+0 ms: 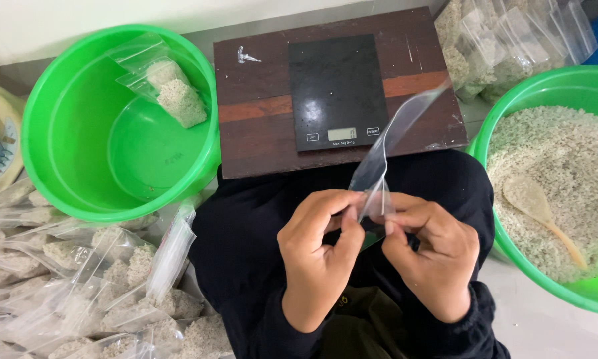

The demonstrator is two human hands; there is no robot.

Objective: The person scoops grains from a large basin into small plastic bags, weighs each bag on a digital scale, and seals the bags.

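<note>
Clear plastic, an empty zip bag [383, 149], is pinched at its lower edge by the fingers of the left hand [317, 256] and right hand [432, 249], above the lap. Beyond it, a black kitchen scale [337, 90] is carried on a wooden board [259, 113], flanked by green basins [59, 100].

Bright, even daylight, soft shadows, glare on the green basin [59, 100], sharp focus, slight wide-angle bending at edges.

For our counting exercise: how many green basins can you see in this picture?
2. One green basin sits at left, holding two small filled bags. The other green basin is at right, cut off by the frame, full of pale grain with a spoon. Others may lie outside the view.
</note>
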